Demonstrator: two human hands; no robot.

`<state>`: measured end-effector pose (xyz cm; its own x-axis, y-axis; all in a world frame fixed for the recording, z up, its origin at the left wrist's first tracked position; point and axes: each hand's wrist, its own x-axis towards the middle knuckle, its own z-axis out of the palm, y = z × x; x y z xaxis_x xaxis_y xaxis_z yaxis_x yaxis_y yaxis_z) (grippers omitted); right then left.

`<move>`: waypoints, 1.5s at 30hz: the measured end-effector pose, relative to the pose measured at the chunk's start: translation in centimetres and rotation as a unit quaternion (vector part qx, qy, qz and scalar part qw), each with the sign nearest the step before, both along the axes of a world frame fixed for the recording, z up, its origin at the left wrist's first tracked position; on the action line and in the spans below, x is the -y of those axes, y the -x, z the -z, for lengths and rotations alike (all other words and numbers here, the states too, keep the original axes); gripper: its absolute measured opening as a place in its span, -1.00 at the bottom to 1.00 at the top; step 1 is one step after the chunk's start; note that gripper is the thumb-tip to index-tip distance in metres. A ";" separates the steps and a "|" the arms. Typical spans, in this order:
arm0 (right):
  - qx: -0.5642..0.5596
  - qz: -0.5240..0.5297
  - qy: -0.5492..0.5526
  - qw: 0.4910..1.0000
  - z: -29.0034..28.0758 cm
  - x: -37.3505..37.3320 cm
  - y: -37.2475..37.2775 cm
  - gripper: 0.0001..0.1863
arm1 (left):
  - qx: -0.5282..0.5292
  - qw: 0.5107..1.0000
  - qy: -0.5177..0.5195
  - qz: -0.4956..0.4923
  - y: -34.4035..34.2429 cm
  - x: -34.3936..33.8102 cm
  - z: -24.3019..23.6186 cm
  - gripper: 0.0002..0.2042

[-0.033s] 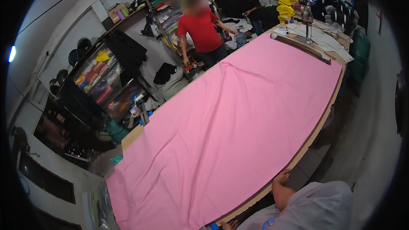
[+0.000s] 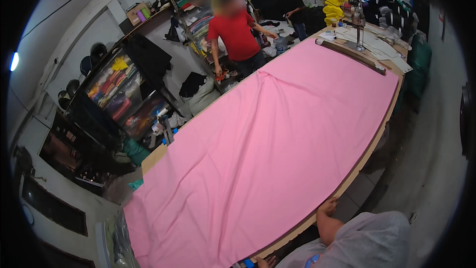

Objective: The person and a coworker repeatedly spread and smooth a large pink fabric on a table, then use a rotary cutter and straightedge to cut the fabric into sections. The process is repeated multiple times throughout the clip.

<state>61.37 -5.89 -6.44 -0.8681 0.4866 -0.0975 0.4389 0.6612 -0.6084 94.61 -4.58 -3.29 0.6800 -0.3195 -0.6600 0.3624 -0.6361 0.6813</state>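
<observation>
Right hand [image 2: 327, 206] touches pink fabric [image 2: 267, 154] (table-wide).

Pink cloth [image 2: 267, 154] — spread flat over long table, few soft creases — covers nearly whole top.

A garment cutting workshop: long cutting table [image 2: 378, 141] spread with pink fabric [image 2: 277, 144], shelves [image 2: 119, 94] stuffed with coloured cloth, stacked yellow bundles [image 2: 333, 10], paper patterns [image 2: 369, 39] and a cutting machine [image 2: 358, 22] at the far end.
</observation>
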 end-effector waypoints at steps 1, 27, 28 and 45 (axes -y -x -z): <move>0.018 -0.001 -0.017 1.000 0.0 -0.3 0.2 -0.34 | 0.001 1.000 -0.002 -0.011 0.0 -0.5 0.1 -0.16; 0.054 0.041 -0.121 0.990 0.3 1.5 1.6 -0.50 | 0.114 0.960 -0.012 -0.255 5.5 -0.1 4.3 -0.12; 0.050 0.034 -0.140 0.988 0.9 1.2 1.5 -0.51 | 0.124 0.956 -0.015 -0.265 5.3 -0.2 4.3 -0.12; -0.001 -0.165 -0.154 0.974 2.0 1.5 2.0 -0.49 | 0.189 0.965 -0.128 -0.133 5.3 0.2 1.8 -0.38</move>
<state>59.35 -7.35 -8.47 -0.9824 0.1863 0.0110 0.1700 0.9176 -0.3594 89.30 -4.76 -5.14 0.9226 0.0392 -0.3838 0.2927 -0.7193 0.6301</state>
